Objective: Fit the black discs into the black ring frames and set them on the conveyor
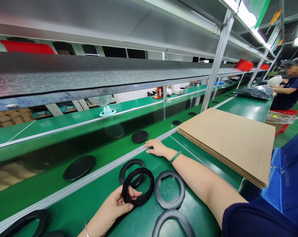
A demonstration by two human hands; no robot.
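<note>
My left hand (115, 204) is closed on a black rubber ring (138, 187), holding it tilted just above the green bench (89, 200). Another black ring (129, 165) lies under it, and two more rings (169, 189) (173, 223) lie to the right. My right hand (156, 147) rests flat with fingers stretched at the bench's far edge, next to the metal rail (109, 163); a green bangle (175, 157) is on that wrist. A black round disc (139, 136) lies on the conveyor belt just beyond my right hand.
More black discs (78, 167) (176, 122) ride the green conveyor. A stack of flat cardboard sheets (228, 141) lies at right. Blue bins (288, 171) stand beside me. A small fan (105, 105) sits behind the belt. Another person (291, 87) works far right.
</note>
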